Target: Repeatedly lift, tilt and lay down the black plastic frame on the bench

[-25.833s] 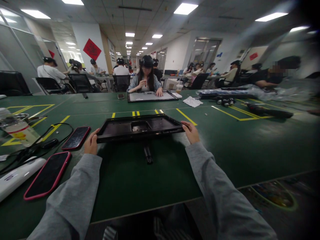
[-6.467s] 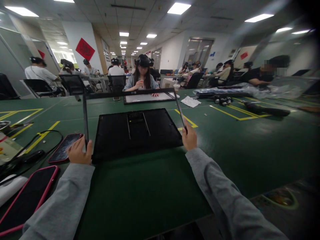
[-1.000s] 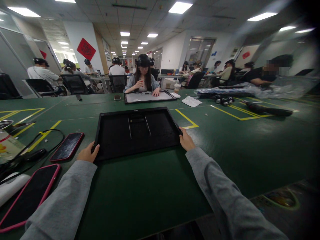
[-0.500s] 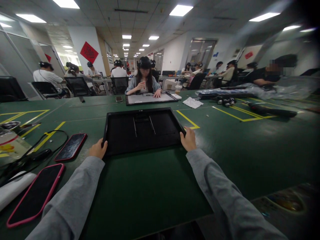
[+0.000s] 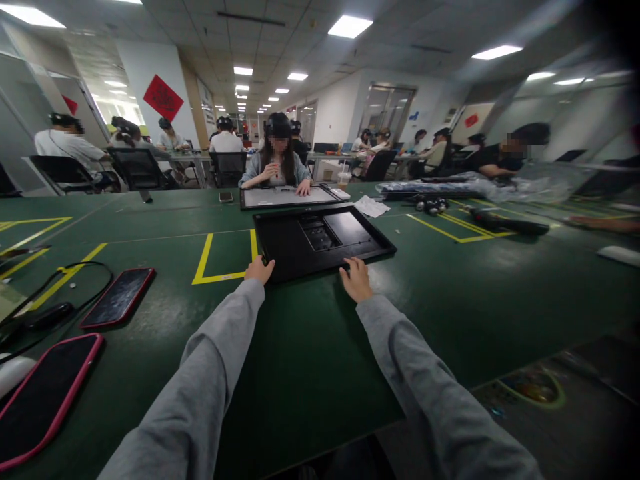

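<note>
A black monitor housing [image 5: 287,243] lies on the green table in front of me, its hollow inner side facing up. A rectangular opening and a glossy dark panel show in it. My left hand [image 5: 259,270] grips the housing's near left corner, thumb toward the rim and fingers partly hidden. At the near edge, right of its middle, my right hand [image 5: 357,280] touches the rim with fingers apart and slightly bent.
Yellow tape [image 5: 200,267] marks the green table [image 5: 310,360]. Two phones, one with a pink case [image 5: 47,400], and a black cable [image 5: 105,293] lie left. Across sits a person [image 5: 277,160] at a grey panel [image 5: 260,198]. White tissue [image 5: 370,206] and clear plastic wrap [image 5: 520,183] lie beyond.
The housing has shifted right relative to the table, uncovering yellow tape on its left. My right hand has gone from its right side to the near edge; my left stays at the near left corner.
</note>
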Available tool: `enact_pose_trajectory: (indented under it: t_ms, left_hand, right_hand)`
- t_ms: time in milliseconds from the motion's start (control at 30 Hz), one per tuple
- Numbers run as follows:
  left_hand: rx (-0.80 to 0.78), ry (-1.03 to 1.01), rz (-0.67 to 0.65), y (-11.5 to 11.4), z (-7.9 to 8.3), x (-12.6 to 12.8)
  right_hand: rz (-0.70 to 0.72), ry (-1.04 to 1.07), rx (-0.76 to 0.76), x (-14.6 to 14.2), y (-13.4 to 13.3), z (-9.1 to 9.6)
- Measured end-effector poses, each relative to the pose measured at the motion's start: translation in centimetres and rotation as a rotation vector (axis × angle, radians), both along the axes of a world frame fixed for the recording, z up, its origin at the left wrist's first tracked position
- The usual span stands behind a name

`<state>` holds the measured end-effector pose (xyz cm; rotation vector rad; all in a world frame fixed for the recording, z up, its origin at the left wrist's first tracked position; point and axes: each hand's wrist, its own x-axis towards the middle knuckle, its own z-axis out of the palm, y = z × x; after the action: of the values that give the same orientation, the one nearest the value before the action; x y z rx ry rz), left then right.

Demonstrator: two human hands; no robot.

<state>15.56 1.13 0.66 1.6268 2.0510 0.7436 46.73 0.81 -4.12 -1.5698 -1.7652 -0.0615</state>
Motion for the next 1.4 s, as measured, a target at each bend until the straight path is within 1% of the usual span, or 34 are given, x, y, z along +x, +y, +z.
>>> enact_pose_trajectory:
  t_ms: [167, 233, 300, 367, 433, 467, 567, 633, 667, 733, 833, 933, 1000, 1067, 1100, 1167, 1267, 1300, 1333, 1400]
  left_hand:
    - [0.006, -0.052, -0.023, -0.6, -0.5, -0.3]
    - [0.010, -0.031, -0.023, -1.2, -0.4, -0.9]
    - [0.003, 0.010, -0.018, -2.0, -0.4, -2.4]
    - [-0.001, 0.058, -0.003, -3.2, -0.7, -5.1]
    - [0.013, 0.090, 0.008, -4.8, -1.3, -8.9]
    - [0.029, 0.106, 0.038, -5.8, -1.7, -11.0]
    - [0.056, 0.093, 0.183, -8.8, -3.0, -17.0]
    - [0.119, 0.078, 0.236, -10.6, -3.6, -19.5]
    - [0.141, 0.088, 0.257, -11.3, -3.8, -20.2]
    - [0.163, 0.124, 0.281, -12.3, -3.9, -20.7]
    - [0.165, 0.192, 0.292, -12.8, -3.5, -20.2]
    - [0.148, 0.252, 0.283, -12.8, -2.8, -19.6]
    - [0.122, 0.333, 0.257, -13.0, -2.2, -19.3]
    - [0.163, 0.442, 0.239, -13.3, -1.5, -19.0]
    - [0.222, 0.486, 0.239, -13.5, -1.0, -18.7]
    - [0.406, 0.524, 0.257, -14.0, 0.1, -18.3]
    - [0.690, 0.534, 0.290, -15.0, 1.7, -17.9]
    - [0.767, 0.543, 0.299, -15.4, 2.2, -17.9]
    - [0.827, 0.555, 0.307, -15.7, 2.6, -17.9]
    - [0.896, 0.577, 0.312, -16.2, 3.1, -17.8]
  right_hand:
    - [0.006, 0.002, -0.028, 0.1, -0.1, 0.0]
    - [-0.036, 0.003, -0.037, 0.4, -0.3, 0.4]
    - [-0.116, -0.003, -0.026, 0.8, -0.6, 0.8]
    - [-0.197, -0.018, 0.009, 1.2, -0.7, 1.2]
    - [-0.236, -0.039, 0.038, 1.5, -0.7, 1.4]
    - [-0.233, -0.046, 0.042, 1.5, -0.6, 1.4]
    - [-0.144, -0.036, 0.008, 1.1, -0.5, 1.4]
    - [-0.057, -0.006, -0.023, 0.6, -0.5, 1.5]
    - [-0.020, 0.012, -0.036, 0.4, -0.5, 1.5]
    - [0.028, 0.050, -0.055, 0.1, -0.5, 1.6]
    - [0.047, 0.098, -0.081, 0.3, -0.5, 1.6]
    - [0.058, 0.128, -0.109, 0.8, -0.4, 1.4]
    - [0.066, 0.131, -0.119, 0.9, -0.4, 1.3]
    - [0.062, 0.132, -0.114, 0.8, -0.4, 1.5]
    - [0.058, 0.137, -0.098, 0.7, -0.5, 1.7]
    - [0.057, 0.153, -0.020, 0.4, -0.8, 2.6]
    - [0.055, 0.169, 0.207, -0.2, -1.8, 4.5]
    - [0.032, 0.167, 0.289, -0.4, -2.2, 5.2]
    - [-0.005, 0.164, 0.362, -0.5, -2.7, 5.8]
    - [-0.065, 0.145, 0.463, -0.6, -3.3, 6.6]
